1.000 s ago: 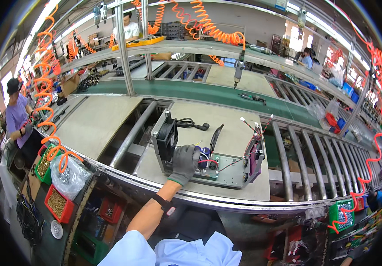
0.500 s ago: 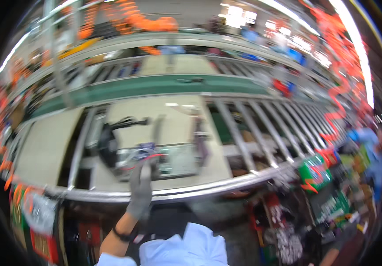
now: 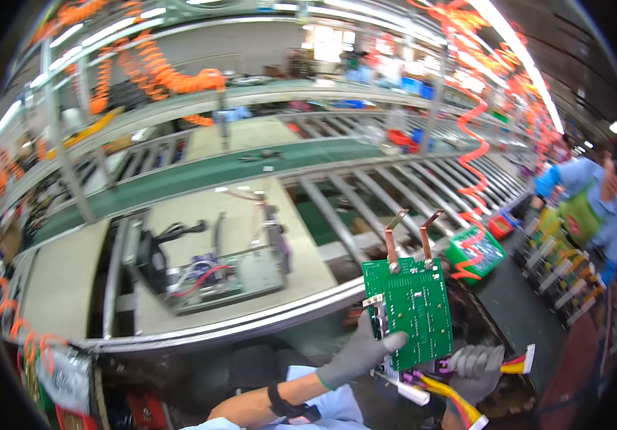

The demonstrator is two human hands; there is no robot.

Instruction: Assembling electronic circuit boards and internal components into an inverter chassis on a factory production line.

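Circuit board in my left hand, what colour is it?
The circuit board is green, clearest in the head view.

Orange coiled hoses hang overhead; a green belt runs behind metal rollers; a co-worker is at right.

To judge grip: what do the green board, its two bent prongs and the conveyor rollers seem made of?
Green board: probably coated laminate, semi-gloss, with pale solder-like dots. Two bent prongs: likely copper, perhaps only plating, from their reddish sheen. Conveyor rollers: probably smooth steel, grey with bright highlights.

Bright overhead tubes, slight blur
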